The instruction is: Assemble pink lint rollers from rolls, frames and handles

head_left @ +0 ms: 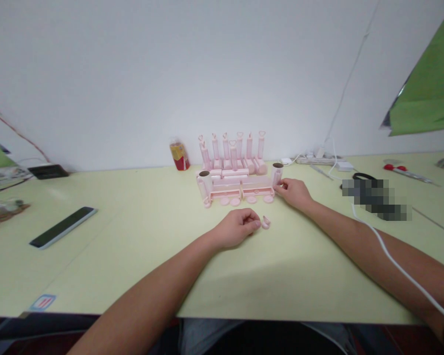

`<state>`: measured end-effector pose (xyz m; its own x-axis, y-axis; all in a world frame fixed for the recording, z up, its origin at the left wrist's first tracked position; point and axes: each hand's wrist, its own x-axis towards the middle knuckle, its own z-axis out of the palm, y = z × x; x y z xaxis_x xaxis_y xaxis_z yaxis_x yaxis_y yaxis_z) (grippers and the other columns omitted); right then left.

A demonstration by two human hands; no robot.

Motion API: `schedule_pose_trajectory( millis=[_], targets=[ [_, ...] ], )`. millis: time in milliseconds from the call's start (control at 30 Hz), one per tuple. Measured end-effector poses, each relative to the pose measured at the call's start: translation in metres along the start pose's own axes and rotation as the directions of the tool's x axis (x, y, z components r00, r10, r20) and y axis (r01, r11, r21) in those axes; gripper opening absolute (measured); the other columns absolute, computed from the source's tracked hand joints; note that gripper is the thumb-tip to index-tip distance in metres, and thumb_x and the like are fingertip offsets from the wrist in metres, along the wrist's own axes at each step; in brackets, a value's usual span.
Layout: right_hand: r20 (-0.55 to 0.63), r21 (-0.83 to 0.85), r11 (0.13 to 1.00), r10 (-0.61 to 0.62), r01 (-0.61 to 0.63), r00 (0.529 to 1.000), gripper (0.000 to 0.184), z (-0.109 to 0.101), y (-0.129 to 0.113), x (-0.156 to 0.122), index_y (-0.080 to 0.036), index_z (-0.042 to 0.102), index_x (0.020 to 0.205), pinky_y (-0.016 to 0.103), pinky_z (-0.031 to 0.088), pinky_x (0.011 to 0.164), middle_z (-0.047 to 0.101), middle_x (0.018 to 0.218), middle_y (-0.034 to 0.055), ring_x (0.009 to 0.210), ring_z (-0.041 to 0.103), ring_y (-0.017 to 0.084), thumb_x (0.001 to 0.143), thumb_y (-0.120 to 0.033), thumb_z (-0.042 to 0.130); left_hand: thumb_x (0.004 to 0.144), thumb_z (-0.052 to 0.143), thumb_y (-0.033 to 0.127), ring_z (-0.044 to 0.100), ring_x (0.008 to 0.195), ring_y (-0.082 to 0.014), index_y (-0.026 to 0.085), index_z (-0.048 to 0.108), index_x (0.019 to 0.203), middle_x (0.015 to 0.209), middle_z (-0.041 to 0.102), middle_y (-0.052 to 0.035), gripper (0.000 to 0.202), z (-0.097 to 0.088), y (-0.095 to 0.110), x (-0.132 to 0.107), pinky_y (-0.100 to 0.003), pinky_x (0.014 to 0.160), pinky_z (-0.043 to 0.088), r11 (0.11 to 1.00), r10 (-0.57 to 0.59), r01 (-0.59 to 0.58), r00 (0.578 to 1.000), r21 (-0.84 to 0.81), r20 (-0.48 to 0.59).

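My left hand (239,228) rests on the table with fingers curled and the thumb pressed to the index finger. Whatever is in that pinch, if anything, is hidden. Right beside the fingertips lies a small pink cap-like piece (266,223); contact is unclear. Farther right, my right hand (294,192) pinches the lower part of a slim pale-pink tube (277,176), which stands against a wider roll with a brown inside (277,166). Pink trays (225,195) sit between the hands and the wall, with several flat pink discs (251,199) in front.
Several upright pink tubes with loop tops (249,148) stand by the wall. Left of them is a red-and-yellow package (179,155). A phone-like slab (62,227) lies at left. On the right are a power strip (314,159), a screwdriver-like red tool (401,170) and a white cable (388,254) crossing my right forearm.
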<state>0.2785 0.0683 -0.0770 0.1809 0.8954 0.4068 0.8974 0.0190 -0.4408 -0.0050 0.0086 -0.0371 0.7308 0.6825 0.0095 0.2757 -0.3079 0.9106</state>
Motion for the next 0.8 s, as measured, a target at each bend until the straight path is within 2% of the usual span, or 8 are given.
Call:
schedule_pose_trajectory(
  millis=[367, 533, 700, 800],
  targets=[
    [0.055, -0.027, 1.000, 0.008, -0.006, 0.998, 0.038, -0.004, 0.001, -0.004, -0.019, 0.076, 0.095, 0.027, 0.032, 0.058, 0.072, 0.076, 0.0061, 0.067, 0.061, 0.019, 0.084, -0.050, 0.058, 0.086, 0.059, 0.039, 0.042, 0.057, -0.0087, 0.014, 0.061, 0.090, 0.066, 0.052, 0.0028, 0.025, -0.001, 0.004, -0.001, -0.022, 0.054, 0.031, 1.000, -0.010, 0.010, 1.000, 0.004, 0.009],
    [0.043, -0.020, 1.000, 0.020, -0.020, 0.999, 0.035, -0.009, -0.001, -0.006, -0.018, 0.076, 0.092, 0.027, 0.032, 0.057, 0.072, 0.075, 0.0061, 0.065, 0.059, 0.018, 0.082, -0.047, 0.059, 0.086, 0.059, 0.040, 0.043, 0.058, -0.0089, 0.015, 0.061, 0.091, 0.067, 0.054, 0.0025, 0.025, -0.001, 0.002, -0.001, -0.022, 0.054, 0.031, 1.000, -0.002, 0.001, 1.000, 0.012, 0.002],
    [-0.023, -0.009, 1.000, 0.028, -0.029, 0.999, 0.027, -0.029, -0.011, -0.015, -0.015, 0.069, 0.075, 0.028, 0.032, 0.058, 0.066, 0.069, 0.0069, 0.063, 0.054, 0.018, 0.084, -0.033, 0.050, 0.086, 0.059, 0.041, 0.044, 0.058, -0.0089, 0.014, 0.062, 0.091, 0.067, 0.054, 0.0020, 0.027, -0.001, 0.001, -0.002, -0.022, 0.054, 0.032, 1.000, 0.006, -0.006, 1.000, 0.016, 0.001],
    [0.038, 0.053, 0.995, -0.089, 0.087, 0.995, 0.027, -0.046, -0.029, -0.027, -0.016, 0.065, 0.073, 0.025, 0.034, 0.059, 0.061, 0.064, 0.0017, 0.061, 0.051, 0.014, 0.085, -0.034, 0.050, 0.087, 0.059, 0.040, 0.045, 0.058, -0.0091, 0.014, 0.063, 0.092, 0.068, 0.055, 0.0013, 0.027, -0.001, 0.000, -0.002, -0.021, 0.054, 0.033, 0.999, 0.012, -0.011, 1.000, 0.047, -0.011]
  ],
)
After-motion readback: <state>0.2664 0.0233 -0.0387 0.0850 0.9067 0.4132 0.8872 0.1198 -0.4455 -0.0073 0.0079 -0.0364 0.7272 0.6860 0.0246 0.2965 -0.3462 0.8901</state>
